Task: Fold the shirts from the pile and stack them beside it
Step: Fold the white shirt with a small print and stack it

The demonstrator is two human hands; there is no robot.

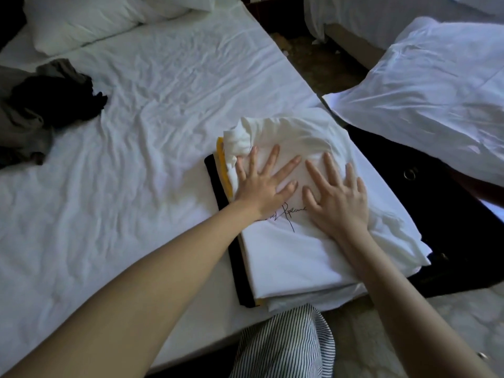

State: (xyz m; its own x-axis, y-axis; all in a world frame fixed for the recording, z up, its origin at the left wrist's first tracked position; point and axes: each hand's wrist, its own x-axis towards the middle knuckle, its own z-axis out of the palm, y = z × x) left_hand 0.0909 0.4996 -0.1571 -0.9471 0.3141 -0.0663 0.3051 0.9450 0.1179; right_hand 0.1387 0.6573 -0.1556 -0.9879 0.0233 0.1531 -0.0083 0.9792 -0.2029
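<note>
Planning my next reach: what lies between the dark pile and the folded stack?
Between dark pile and folded stack: only wrinkled bed sheet, in the head view.

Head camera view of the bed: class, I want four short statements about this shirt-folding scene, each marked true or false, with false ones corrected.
1. The left hand and right hand both lie flat, fingers spread, on the white shirt. True.
2. The white shirt is plain, with no print. False: black script runs across it, just below the hands.
3. A yellow garment and a black garment show at the edge beneath the white shirt. True.
4. The pile of dark clothes lies right of the stack, touching it. False: it lies far to the left on the bed, well apart from the stack.
</note>
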